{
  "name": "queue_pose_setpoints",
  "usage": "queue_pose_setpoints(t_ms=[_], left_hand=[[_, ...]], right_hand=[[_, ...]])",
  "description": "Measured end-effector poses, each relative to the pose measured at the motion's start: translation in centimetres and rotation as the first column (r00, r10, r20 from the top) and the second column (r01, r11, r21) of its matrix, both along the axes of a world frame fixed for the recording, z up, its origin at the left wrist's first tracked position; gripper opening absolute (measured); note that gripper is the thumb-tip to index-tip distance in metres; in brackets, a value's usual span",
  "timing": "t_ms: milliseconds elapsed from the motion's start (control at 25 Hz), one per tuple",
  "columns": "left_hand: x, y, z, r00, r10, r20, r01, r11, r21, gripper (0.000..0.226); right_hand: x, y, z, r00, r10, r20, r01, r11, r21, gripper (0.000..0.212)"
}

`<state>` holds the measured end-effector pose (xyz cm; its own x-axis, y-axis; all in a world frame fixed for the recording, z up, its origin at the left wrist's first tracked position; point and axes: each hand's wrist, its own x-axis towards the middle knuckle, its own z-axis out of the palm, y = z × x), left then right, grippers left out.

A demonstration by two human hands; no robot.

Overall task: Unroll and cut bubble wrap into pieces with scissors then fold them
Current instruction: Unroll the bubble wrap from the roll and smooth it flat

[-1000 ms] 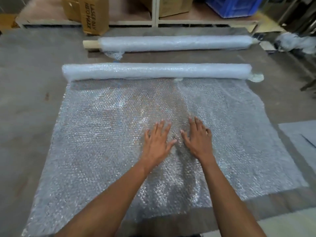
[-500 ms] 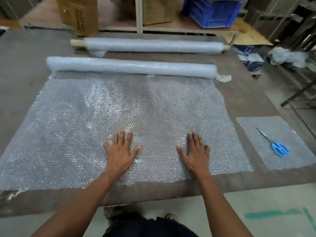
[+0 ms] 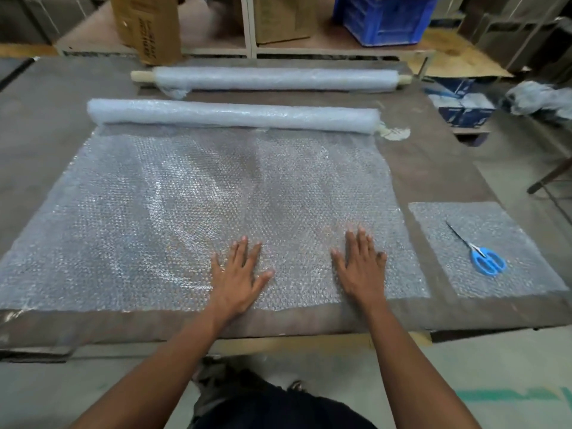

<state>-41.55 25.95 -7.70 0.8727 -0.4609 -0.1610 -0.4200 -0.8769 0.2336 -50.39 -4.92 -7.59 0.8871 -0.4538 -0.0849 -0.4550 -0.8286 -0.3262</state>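
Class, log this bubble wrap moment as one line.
phase: flattening | left hand: flat on unrolled sheet | right hand: flat on sheet | scissors: untouched on cut piece

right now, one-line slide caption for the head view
Both hands, left hand and right hand, press flat on the unrolled bubble wrap sheet; blue scissors lie aside.
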Motion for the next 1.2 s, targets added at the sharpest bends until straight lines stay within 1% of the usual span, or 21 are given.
queue_pose_setpoints(t_ms=[160,280,400,640,840,1000,1120,1200], left_hand=[[-0.9,0.2,0.1,1.0,-0.006,-0.003,0.006,1.0,0.013,0.077],[-1.2,-0.7,0.7,0.999,-0.012,0.038,0.012,1.0,0.002,0.075],[-1.7,-1.6,0.4,0.999,-0.042,0.034,0.041,0.999,0.024,0.078],[-1.8,-1.3,-0.1,0.997,-0.059,0.052,0.059,0.998,0.013,0.08],[-2.5,-3.5,0.1,0.996,-0.092,0.017,0.093,0.996,-0.017,0.079],[-2.1,-7.7,1.1,0.982,-0.185,0.024,0.186,0.981,-0.054,0.076],[-1.3,-11.8,1.6,0.958,-0.285,0.034,0.287,0.954,-0.088,0.077],[-0.8,-13.9,1.6,0.931,-0.366,0.014,0.366,0.928,-0.067,0.079]], right_hand=[[-1.9,-1.8,-0.5,0.997,0.061,-0.042,-0.061,0.998,0.0,0.082],[-2.1,-2.6,-0.1,0.996,0.074,-0.046,-0.074,0.997,-0.002,0.081],[-2.8,-3.2,-0.2,0.997,0.061,-0.039,-0.06,0.998,0.013,0.081],[-3.6,-4.0,-0.1,0.999,0.024,-0.037,-0.023,1.0,0.019,0.086],[-3.1,-4.4,0.1,0.998,0.001,-0.07,-0.001,1.0,0.006,0.086],[-3.1,-3.9,0.6,0.997,-0.04,-0.067,0.04,0.999,-0.007,0.083],[-3.1,-4.2,0.8,0.996,-0.086,-0.017,0.084,0.993,-0.08,0.08],[-3.0,-5.0,0.8,0.99,-0.126,-0.063,0.122,0.99,-0.07,0.079]])
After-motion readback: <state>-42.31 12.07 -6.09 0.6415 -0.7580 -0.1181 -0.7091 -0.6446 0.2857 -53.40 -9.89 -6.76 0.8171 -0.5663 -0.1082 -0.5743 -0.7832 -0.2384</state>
